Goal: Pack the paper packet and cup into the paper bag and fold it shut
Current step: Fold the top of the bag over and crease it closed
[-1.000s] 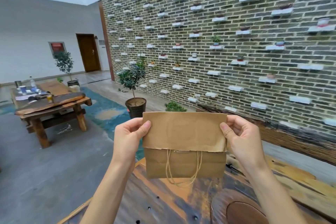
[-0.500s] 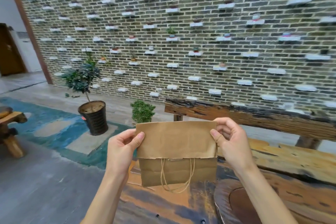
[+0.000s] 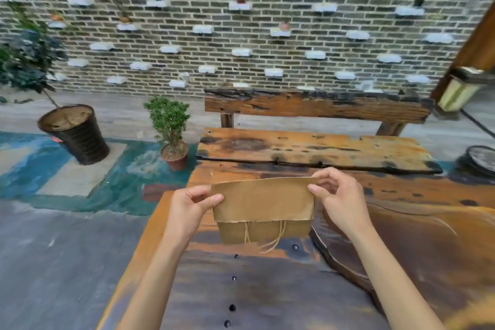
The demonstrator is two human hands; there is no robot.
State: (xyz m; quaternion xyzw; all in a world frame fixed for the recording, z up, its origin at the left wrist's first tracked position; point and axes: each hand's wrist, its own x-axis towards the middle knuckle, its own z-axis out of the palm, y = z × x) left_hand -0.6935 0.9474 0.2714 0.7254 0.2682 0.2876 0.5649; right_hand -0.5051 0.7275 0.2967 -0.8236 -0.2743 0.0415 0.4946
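Pinching the top corners, the left hand (image 3: 191, 211) and right hand (image 3: 338, 199) each hold the paper bag (image 3: 263, 210) thumb-forward at centre frame, just above the wooden table (image 3: 267, 289). Its top flap is folded down over the front (twine handles (image 3: 263, 238) dangle out from under it). Beyond, upper centre, sits a wooden bench (image 3: 316, 150); a small potted plant (image 3: 171, 131) stands left of it, and a larger dark pot (image 3: 75, 132) further left.
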